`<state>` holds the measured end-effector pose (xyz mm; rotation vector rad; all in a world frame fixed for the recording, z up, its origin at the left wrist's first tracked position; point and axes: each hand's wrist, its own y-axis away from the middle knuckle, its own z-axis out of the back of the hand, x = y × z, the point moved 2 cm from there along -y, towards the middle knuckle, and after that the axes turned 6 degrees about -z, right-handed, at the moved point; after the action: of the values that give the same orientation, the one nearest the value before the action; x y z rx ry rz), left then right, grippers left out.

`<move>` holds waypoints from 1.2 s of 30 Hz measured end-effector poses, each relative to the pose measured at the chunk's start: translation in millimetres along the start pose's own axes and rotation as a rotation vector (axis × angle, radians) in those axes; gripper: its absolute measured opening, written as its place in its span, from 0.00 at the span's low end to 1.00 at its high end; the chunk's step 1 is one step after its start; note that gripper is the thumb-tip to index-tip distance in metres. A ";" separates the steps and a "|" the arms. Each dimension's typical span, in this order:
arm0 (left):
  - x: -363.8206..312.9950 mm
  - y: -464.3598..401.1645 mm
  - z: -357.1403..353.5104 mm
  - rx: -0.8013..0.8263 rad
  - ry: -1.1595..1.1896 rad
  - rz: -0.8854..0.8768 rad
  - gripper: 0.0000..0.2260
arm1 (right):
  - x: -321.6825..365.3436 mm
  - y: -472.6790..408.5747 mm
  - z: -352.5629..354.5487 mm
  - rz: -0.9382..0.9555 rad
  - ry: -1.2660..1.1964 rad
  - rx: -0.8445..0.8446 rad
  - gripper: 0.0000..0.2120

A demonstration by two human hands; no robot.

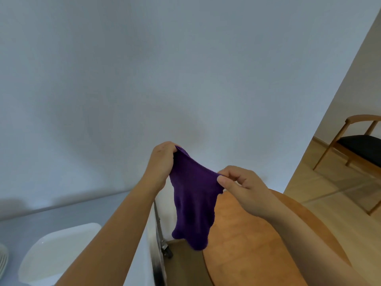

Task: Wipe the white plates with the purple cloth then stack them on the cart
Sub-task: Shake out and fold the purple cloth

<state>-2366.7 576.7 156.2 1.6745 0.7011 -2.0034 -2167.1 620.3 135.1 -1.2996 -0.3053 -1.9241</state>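
— Where's the purple cloth point(192, 200)?

— Up in the air in front of the pale wall point(144, 79), stretched between both hands and hanging down in a loose drape. Its lower end dangles over the gap between the grey surface and the wooden table.

— Any label or writing on it?

— None that can be read; it is plain purple on the side that shows.

— How are the fingers?

— The left hand point(161, 162) grips the cloth's upper corner, fingers curled tight around bunched fabric. The right hand point(245, 187), lower and to the right of the cloth, pinches its other edge between thumb and forefinger, the remaining fingers loosely curled.

— And the plates?

— Down left of the cloth, a white square-cornered dish point(55, 259) sits on the grey surface point(61, 213). At the far left edge, ribbed white rims point(3, 259) show, too cropped to identify.

— What's around it?

— Just below the cloth, a metal leg with a caster wheel point(166, 247). To the right, the round wooden table point(247, 254); beyond it, open wood floor and a wooden chair point(358, 141) with a dark seat, well apart from the cloth.
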 end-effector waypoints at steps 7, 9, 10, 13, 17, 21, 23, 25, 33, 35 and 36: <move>-4.8 0.3 -1.0 0.029 -0.022 -0.003 0.09 | 4.0 -15.1 34.6 -0.008 0.589 -0.169 0.08; -8.6 2.3 -2.4 0.023 0.028 0.053 0.09 | 22.6 -20.4 44.2 0.045 0.427 -0.260 0.08; -12.0 2.7 -3.2 0.062 0.085 0.062 0.10 | 31.1 -23.5 46.7 0.062 0.374 -0.276 0.09; -28.1 4.6 -3.6 0.419 0.105 -0.043 0.15 | 51.3 -32.8 50.9 0.077 0.265 -0.293 0.09; -53.3 10.5 -1.8 0.755 -0.062 -0.105 0.05 | 64.7 -32.2 58.3 0.092 -0.047 -0.378 0.18; -80.0 4.5 -10.7 0.653 0.224 -0.011 0.03 | 28.4 -12.4 35.0 -0.175 -0.856 -0.211 0.43; -88.9 -1.9 -13.7 0.635 0.356 0.072 0.05 | 8.1 12.9 -0.5 -0.388 -0.826 0.025 0.33; -93.1 -9.3 -16.6 0.605 0.410 0.129 0.03 | -10.0 29.7 -27.9 -0.494 -0.766 0.217 0.44; 2.7 -17.6 -22.1 0.282 0.802 0.507 0.17 | -3.1 17.6 -25.6 -0.604 -1.031 0.166 0.16; 54.6 7.7 -24.2 0.374 0.575 0.681 0.34 | -8.0 12.7 -24.0 -0.627 -1.032 0.096 0.17; 75.7 23.2 -25.1 0.454 0.482 0.763 0.40 | -11.8 10.9 -24.4 -0.652 -1.038 0.064 0.18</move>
<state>-2346.4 573.8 75.7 2.2585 -0.2880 -1.2681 -2173.8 604.4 111.5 -2.2566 -1.4276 -1.4832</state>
